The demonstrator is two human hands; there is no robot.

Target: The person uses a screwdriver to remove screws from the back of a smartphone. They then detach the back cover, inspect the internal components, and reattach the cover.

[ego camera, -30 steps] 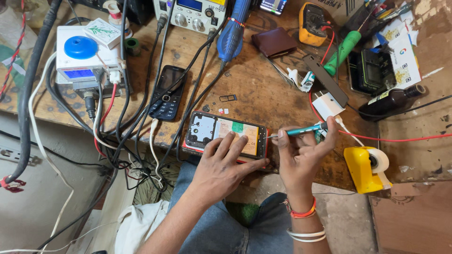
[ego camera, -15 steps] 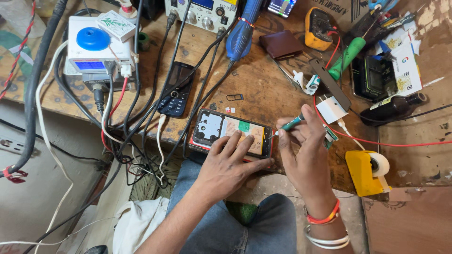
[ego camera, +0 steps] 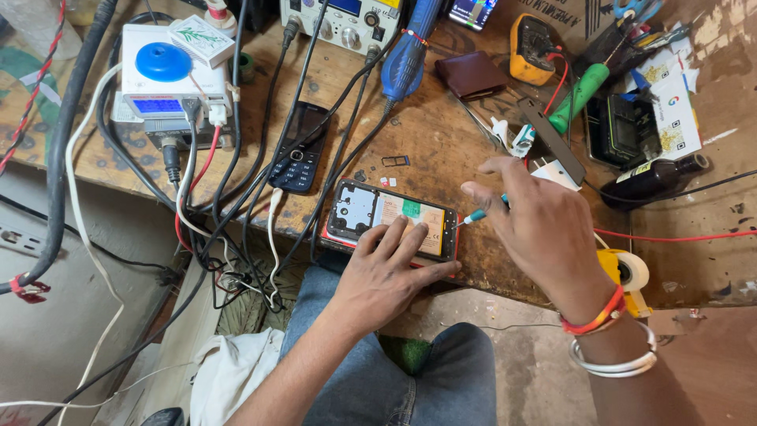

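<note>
A smartphone with its back cover off [ego camera: 371, 209] lies at the near edge of the wooden bench, its battery and inner frame showing. My left hand [ego camera: 386, 268] rests flat on it, fingers spread over the battery end. My right hand [ego camera: 544, 229] hovers just right of the phone and holds a small teal-handled screwdriver [ego camera: 481, 213], whose tip points at the phone's right edge. A small SIM tray [ego camera: 396, 161] lies on the wood just beyond the phone.
A black keypad phone [ego camera: 300, 150] lies left of centre among many cables. A white unit with a blue knob [ego camera: 169, 75] stands at the left. A brown wallet [ego camera: 471, 75], yellow multimeter [ego camera: 532, 47], dark bottle [ego camera: 658, 177] and yellow tape dispenser [ego camera: 623, 272] are around.
My right hand has turned palm-down and moved closer to the phone's right edge with the screwdriver. My left hand stays pressed on the phone. The camera view has shifted slightly.
</note>
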